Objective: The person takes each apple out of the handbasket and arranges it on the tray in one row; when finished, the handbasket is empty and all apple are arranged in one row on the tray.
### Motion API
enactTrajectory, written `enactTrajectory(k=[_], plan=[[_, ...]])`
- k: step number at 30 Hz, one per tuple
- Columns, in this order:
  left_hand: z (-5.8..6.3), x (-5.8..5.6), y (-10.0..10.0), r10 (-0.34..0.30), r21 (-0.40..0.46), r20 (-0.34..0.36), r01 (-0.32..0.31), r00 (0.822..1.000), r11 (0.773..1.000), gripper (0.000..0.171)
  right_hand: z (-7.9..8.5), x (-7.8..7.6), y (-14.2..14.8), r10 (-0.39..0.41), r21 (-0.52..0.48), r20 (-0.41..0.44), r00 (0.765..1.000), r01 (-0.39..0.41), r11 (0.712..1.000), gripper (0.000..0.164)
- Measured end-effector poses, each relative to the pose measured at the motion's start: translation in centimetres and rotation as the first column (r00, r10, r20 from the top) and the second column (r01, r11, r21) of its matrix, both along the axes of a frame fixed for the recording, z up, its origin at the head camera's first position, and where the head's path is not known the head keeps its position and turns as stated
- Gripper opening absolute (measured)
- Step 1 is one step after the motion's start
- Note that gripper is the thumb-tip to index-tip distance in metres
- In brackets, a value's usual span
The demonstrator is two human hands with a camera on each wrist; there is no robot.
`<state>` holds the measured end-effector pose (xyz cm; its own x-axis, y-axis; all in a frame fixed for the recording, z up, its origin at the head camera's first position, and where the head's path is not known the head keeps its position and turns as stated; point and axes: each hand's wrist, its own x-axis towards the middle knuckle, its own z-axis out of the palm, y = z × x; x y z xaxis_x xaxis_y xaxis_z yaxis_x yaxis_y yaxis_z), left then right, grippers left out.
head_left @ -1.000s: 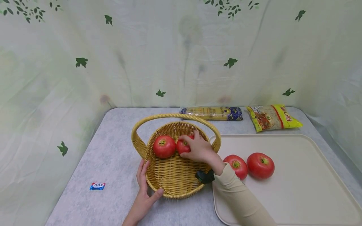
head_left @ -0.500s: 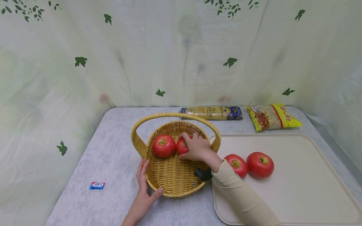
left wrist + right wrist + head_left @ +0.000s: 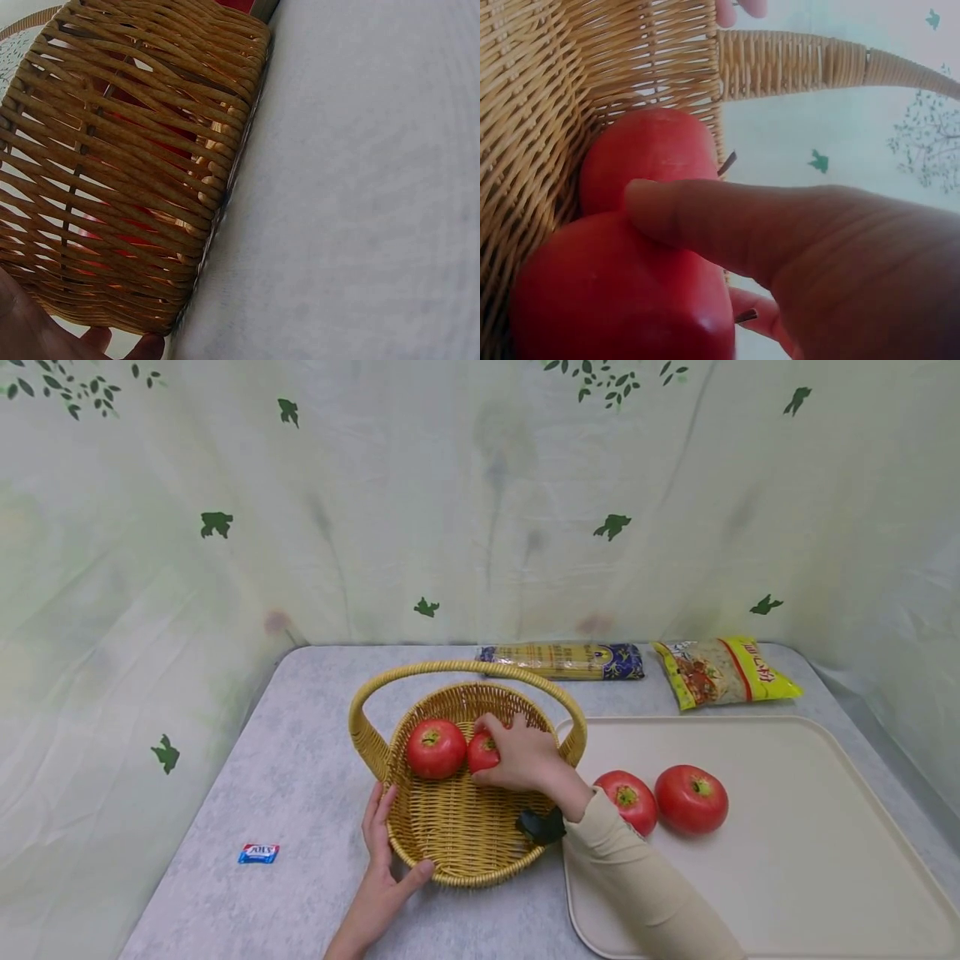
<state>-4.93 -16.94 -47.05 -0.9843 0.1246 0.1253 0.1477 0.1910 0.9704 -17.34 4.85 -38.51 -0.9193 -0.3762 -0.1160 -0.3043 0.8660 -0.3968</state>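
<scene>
In the head view, my right hand (image 3: 525, 756) reaches into a yellow wicker basket (image 3: 457, 868) and grips a red apple (image 3: 483, 752). Its thumb (image 3: 690, 214) lies across this apple in the right wrist view, where the other fingers are mostly hidden. Another apple (image 3: 437, 749) sits in the basket against the held one, to its left. My left hand (image 3: 378, 868) rests on the basket's near left side with fingers straight along the outside and thumb at the rim. The left wrist view shows part of that hand (image 3: 30, 330) beside the woven wall.
A beige tray (image 3: 810, 860) to the right bears two apples (image 3: 692, 799), one partly behind the right sleeve (image 3: 645, 885). At the back lie a noodle pack (image 3: 562, 662) and a yellow food bag (image 3: 723, 672). A small wrapped candy (image 3: 258, 854) lies left. The basket handle (image 3: 465, 668) arches overhead.
My right hand has shifted very slightly downward on the apple, showing a little more of its front. The left hand, basket and other apples stay in place.
</scene>
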Motion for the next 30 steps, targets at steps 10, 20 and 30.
enactTrajectory(k=[10, 20, 30], plan=[[0.0, 0.0, 0.0, 0.01, -0.008, 0.01, -0.01, 1.0, 1.0, 0.095, 0.9, 1.0, 0.5, -0.024, -0.077, -0.067, 0.997, 0.018, 0.997, 0.062], [0.0, 0.0, 0.0, 0.009, -0.01, 0.008, -0.009, 1.0, 1.0, 0.096, 1.9, 3.0, 0.9, -0.047, -0.205, -0.188, 0.981, 0.008, 0.979, 0.059], [0.0, 0.0, 0.0, -0.005, 0.001, -0.025, 0.005, 1.0, 1.0, 0.097, 2.8, 5.4, 1.5, -0.08, -0.358, -0.267, 0.96, -0.022, 0.933, 0.059]])
